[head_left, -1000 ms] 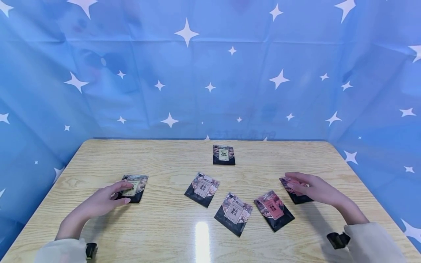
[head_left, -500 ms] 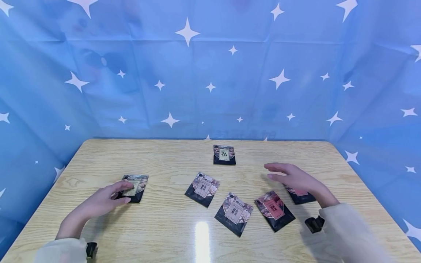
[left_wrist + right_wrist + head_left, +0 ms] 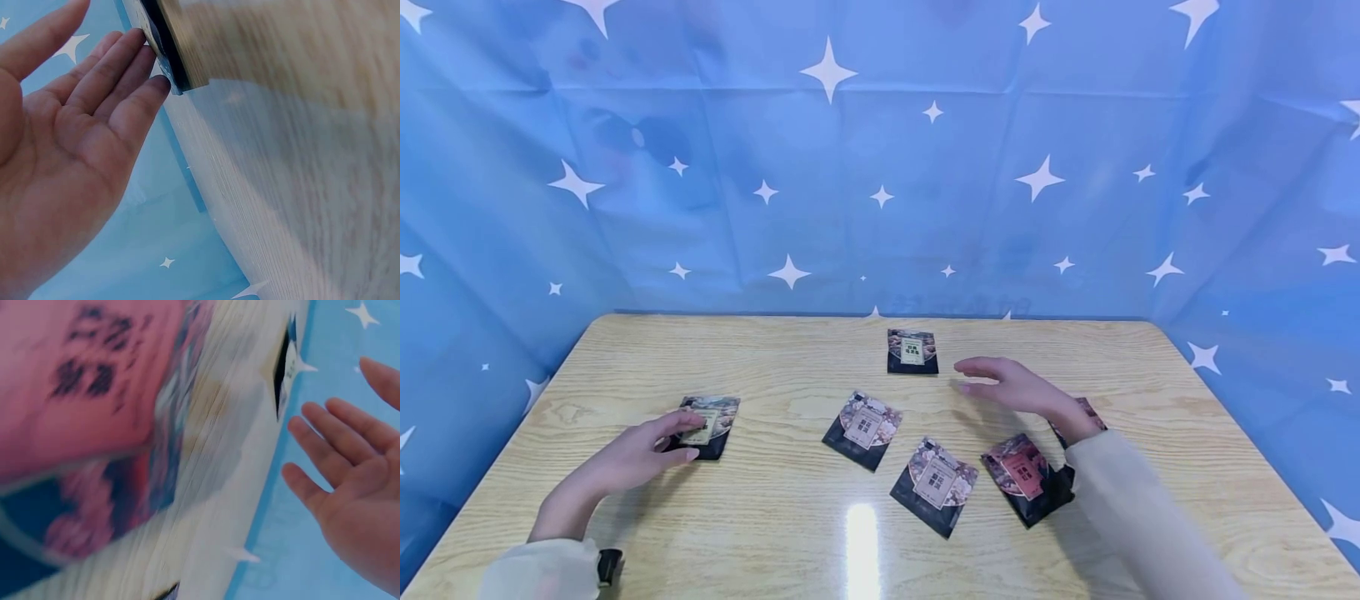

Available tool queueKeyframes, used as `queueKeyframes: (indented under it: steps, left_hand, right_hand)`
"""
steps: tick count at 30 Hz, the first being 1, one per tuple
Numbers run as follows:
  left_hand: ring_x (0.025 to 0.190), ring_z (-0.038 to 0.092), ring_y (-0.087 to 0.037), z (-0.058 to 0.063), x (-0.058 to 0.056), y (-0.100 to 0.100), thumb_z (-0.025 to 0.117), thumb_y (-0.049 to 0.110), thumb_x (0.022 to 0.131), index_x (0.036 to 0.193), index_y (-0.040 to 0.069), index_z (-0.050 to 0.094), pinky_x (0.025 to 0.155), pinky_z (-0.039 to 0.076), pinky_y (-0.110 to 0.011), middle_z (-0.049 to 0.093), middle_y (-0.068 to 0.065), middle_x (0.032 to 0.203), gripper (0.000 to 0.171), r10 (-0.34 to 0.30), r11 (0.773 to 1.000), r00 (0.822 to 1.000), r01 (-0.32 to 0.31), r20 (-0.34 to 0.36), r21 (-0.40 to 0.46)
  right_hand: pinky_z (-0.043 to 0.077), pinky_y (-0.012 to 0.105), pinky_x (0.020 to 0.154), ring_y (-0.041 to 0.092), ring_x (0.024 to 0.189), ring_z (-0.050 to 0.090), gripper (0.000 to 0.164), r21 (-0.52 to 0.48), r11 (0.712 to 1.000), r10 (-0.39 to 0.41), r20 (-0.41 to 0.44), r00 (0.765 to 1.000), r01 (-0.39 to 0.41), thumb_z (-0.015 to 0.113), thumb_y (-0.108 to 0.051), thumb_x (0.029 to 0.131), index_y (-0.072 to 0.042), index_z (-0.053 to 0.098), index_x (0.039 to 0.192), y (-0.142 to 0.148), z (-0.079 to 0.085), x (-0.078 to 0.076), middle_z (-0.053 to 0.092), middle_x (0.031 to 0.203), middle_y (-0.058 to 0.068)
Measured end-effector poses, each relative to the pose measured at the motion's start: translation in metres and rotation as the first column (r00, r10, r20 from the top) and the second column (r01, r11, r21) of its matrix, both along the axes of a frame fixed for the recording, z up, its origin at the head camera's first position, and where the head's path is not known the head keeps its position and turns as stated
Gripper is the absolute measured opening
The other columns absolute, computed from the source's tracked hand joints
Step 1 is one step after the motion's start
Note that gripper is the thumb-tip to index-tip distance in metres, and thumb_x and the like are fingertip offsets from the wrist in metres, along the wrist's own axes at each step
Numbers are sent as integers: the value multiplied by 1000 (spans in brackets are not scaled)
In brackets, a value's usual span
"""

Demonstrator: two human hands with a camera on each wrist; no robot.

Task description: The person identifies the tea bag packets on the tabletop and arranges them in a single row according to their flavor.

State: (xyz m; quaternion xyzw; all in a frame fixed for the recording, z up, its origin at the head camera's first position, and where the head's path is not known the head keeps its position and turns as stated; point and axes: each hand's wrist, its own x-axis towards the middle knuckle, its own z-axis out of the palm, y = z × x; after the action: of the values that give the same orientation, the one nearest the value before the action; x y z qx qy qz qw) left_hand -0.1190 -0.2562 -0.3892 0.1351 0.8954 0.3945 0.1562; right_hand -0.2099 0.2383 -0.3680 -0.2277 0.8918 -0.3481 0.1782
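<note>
My left hand (image 3: pixel 640 454) rests its fingertips on a black packet (image 3: pixel 721 418) with a pale green label, flat at the table's left. In the left wrist view, the fingers are fairly straight and touch that packet (image 3: pixel 164 50) at its edge. Above the table, my right hand (image 3: pixel 1015 386) reaches leftward with extended fingers and holds nothing. Just left of its fingertips lies another green-label packet (image 3: pixel 912 352), apart from them. The right forearm partly covers a red-label packet (image 3: pixel 1090 412). Close to the right wrist camera, a red-label packet (image 3: pixel 94 381) looks large and blurred.
Two packets with pale pink labels, one (image 3: pixel 862 430) left of the other (image 3: pixel 936 487), lie mid-table. A red-label packet (image 3: pixel 1024 478) sits right of them, by the right sleeve (image 3: pixel 1135 500). Behind the wooden table (image 3: pixel 775 517) hangs a blue star-patterned cloth (image 3: pixel 880 150).
My right hand has lifted off the far-right red-label packet and moved left and away from me, toward the back green-label packet. The left hand stays on its packet.
</note>
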Motion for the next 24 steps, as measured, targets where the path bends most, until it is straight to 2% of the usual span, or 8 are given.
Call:
queueKeyframes:
  steps: [4, 11, 14, 24]
  left_hand:
    - [121, 36, -46, 1, 0, 0, 59, 25, 90, 131, -5, 42, 91, 35, -57, 44, -27, 130, 53, -1, 1000, 1000, 1, -3, 4]
    - [120, 37, -46, 0, -1, 0, 59, 25, 90, 130, -5, 43, 92, 36, -57, 45, -27, 129, 53, -5, 1000, 1000, 5, -10, 5]
    - [120, 37, -46, 0, -1, 0, 59, 25, 90, 130, -4, 43, 91, 36, -57, 45, -27, 129, 53, -4, 1000, 1000, 4, -6, 4]
    - [121, 36, -47, 0, 0, -1, 59, 24, 90, 130, -6, 42, 92, 35, -58, 43, -28, 129, 53, -11, 1000, 1000, 11, -3, 27]
  right_hand:
    - [32, 52, 100, 39, 122, 39, 45, -2, 999, 50, -12, 999, -50, 51, -15, 95, 7, 40, 133, -13, 0, -10, 43, 133, 23]
    - [30, 53, 100, 38, 124, 36, 43, -16, 998, 65, -11, 998, -65, 52, -14, 94, 4, 44, 132, -30, -7, -24, 43, 134, 21]
    - [29, 53, 100, 39, 125, 34, 45, -7, 997, 73, -8, 997, -74, 51, -15, 94, 4, 42, 133, -36, -11, -26, 41, 136, 22]
    - [30, 52, 101, 39, 126, 34, 46, 13, 999, 43, 88, 995, -44, 51, -15, 94, 2, 40, 135, -45, -18, -25, 36, 139, 20]
